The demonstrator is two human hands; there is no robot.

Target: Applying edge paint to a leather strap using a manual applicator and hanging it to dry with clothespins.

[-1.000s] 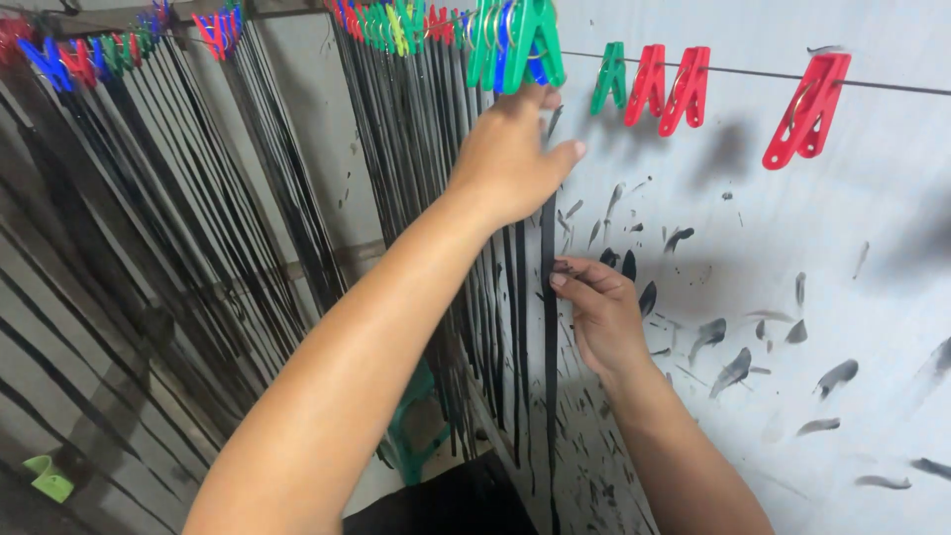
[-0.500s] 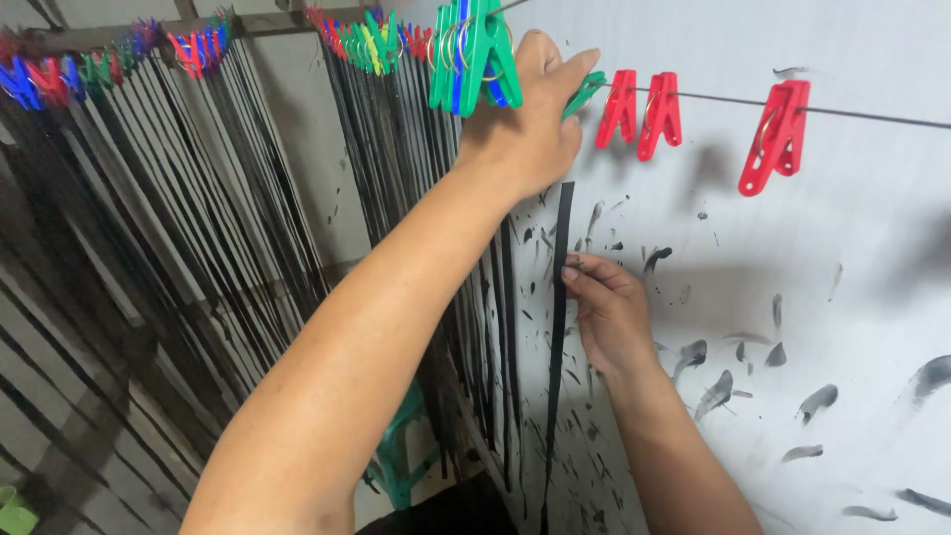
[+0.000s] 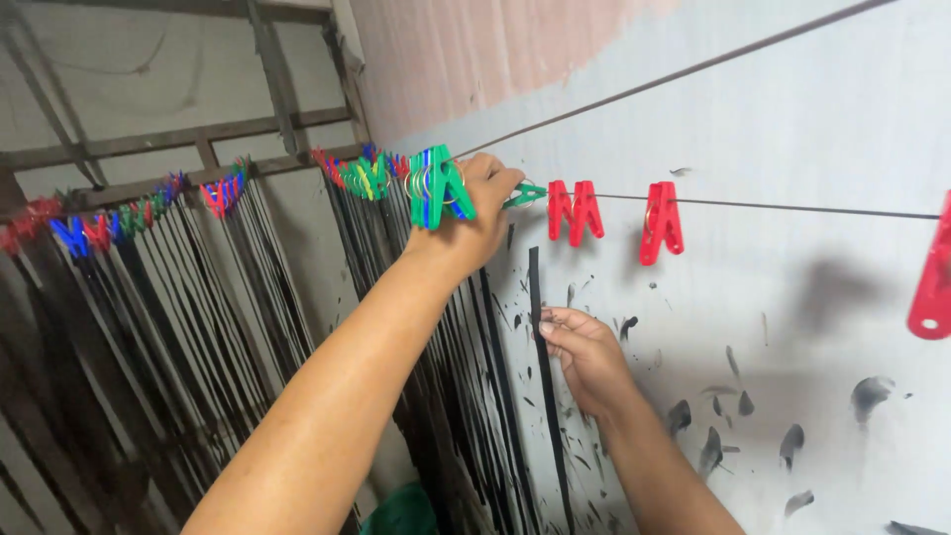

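- Both hands are up at the wire from where I watch: my left hand (image 3: 475, 213) is raised to the line, fingers pinched on a green clothespin (image 3: 525, 194) that sits on the thin wire (image 3: 792, 207), just left of the red pegs.
- My right hand (image 3: 584, 357) is lower, fingers closed around a long black strip (image 3: 540, 337), holding it upright.
- That black strip stands nearly vertical against the wall; its top end is just below the green clothespin, apart from it, and its lower end runs down out of view.
- Just to the left of my left hand a bunch of green and blue pegs (image 3: 436, 188) crowds the wire, touching my wrist side.
- To the right on the same wire hang a pair of red pegs (image 3: 575, 210), then a single red peg (image 3: 661, 222), and one more red peg (image 3: 931, 287) at the right edge, well apart from the others.
- Many hanging black strips (image 3: 248, 327) fill the left half, clipped along the line by red, blue, green and yellow pegs.
- The white wall (image 3: 812, 119) behind carries scattered black paint smears (image 3: 872, 394), mostly low on the right.
- A second bare wire (image 3: 693, 67) runs diagonally up to the right above the pegs.
- I see no labels, packages or signs that I could tell apart.
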